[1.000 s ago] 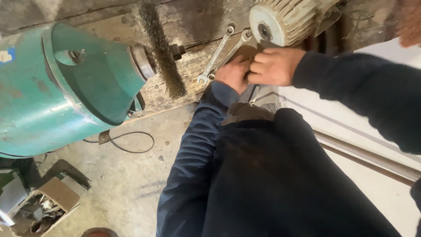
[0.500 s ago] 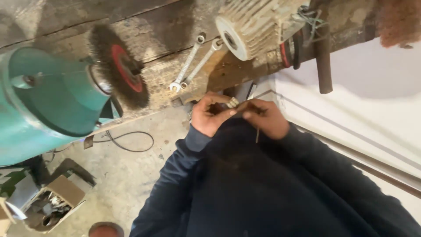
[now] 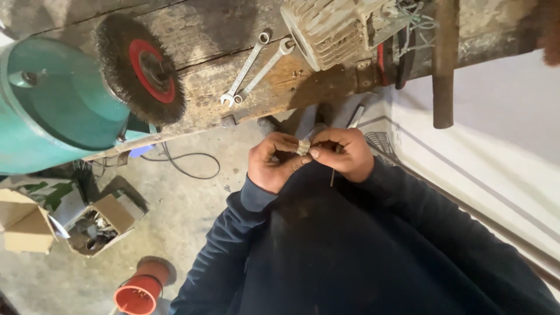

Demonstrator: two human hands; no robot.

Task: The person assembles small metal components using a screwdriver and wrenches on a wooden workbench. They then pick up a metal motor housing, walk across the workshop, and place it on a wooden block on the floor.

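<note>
Both hands meet at chest height: left hand [image 3: 272, 163] and right hand [image 3: 344, 153] pinch a small pale nut [image 3: 303, 147] between closed fingertips, wrenches [image 3: 254, 67] at eleven o'clock.

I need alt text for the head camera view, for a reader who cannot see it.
Two bare hands, left hand and right hand, pinch a small pale ribbed part between their fingertips, above a dark sweater. Beyond them, a worn wooden bench carries two wrenches, a wire brush wheel on a green grinder, and a pale ribbed motor.
</note>
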